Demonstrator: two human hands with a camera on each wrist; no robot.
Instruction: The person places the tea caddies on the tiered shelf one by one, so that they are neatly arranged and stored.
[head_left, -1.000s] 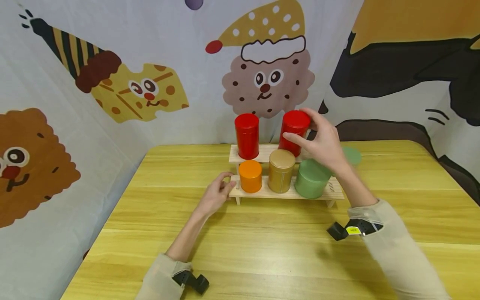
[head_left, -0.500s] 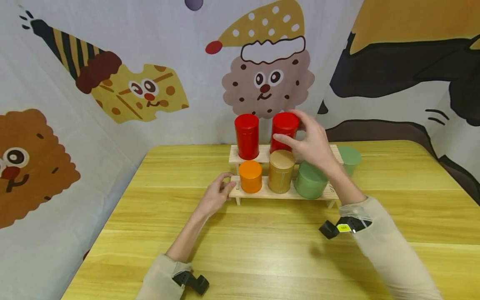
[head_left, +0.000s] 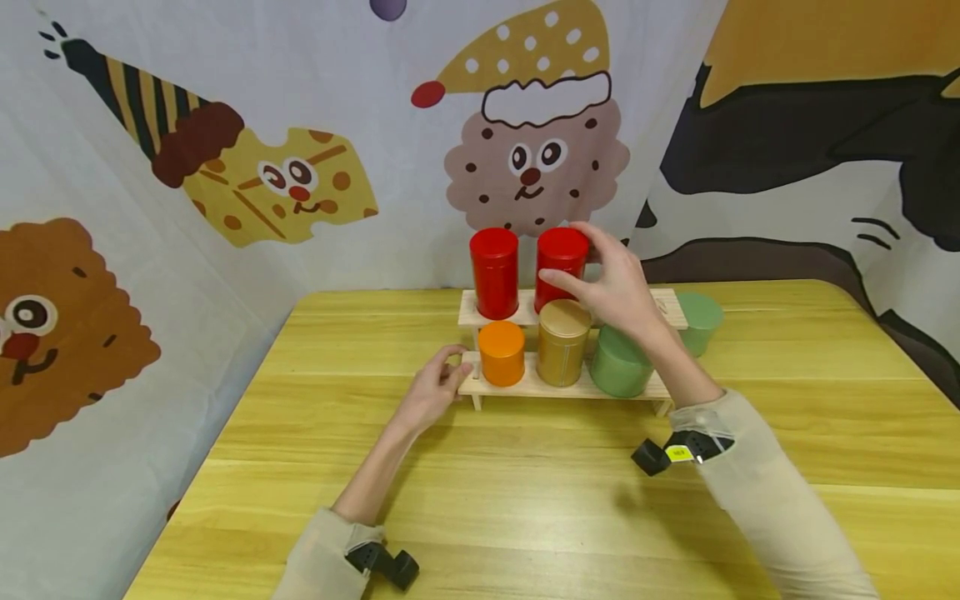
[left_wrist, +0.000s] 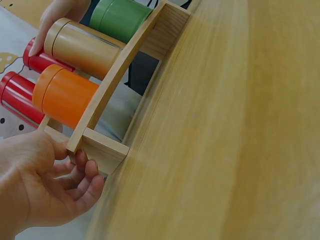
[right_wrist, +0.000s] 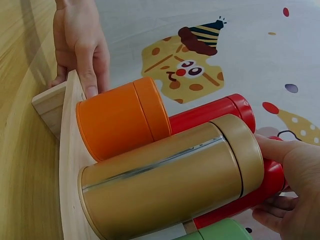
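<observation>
On the upper step of a two-tier wooden rack (head_left: 528, 389) stand two tall red canisters. My right hand (head_left: 617, 283) grips the right-hand red canister (head_left: 561, 257), thumb in front and fingers behind. The other red canister (head_left: 495, 275) is at its left. Along the lower step are an orange canister (head_left: 502, 354), a gold canister (head_left: 562, 346) and a green canister (head_left: 618, 367), the last partly behind my right forearm. With my left hand (head_left: 431, 387) I pinch the left end of the lower step; the left wrist view shows thumb and fingers on that wooden end (left_wrist: 75, 142).
Behind the rack's right end another green canister (head_left: 701, 321) stands on the wooden table (head_left: 480, 492). A printed cloth (head_left: 337, 258) with cartoon figures hangs just behind the table's far edge.
My right hand has carried the red canister leftward along the upper step, nearer the other red one. It was tilted and now looks upright. My left hand has stayed on the rack.
</observation>
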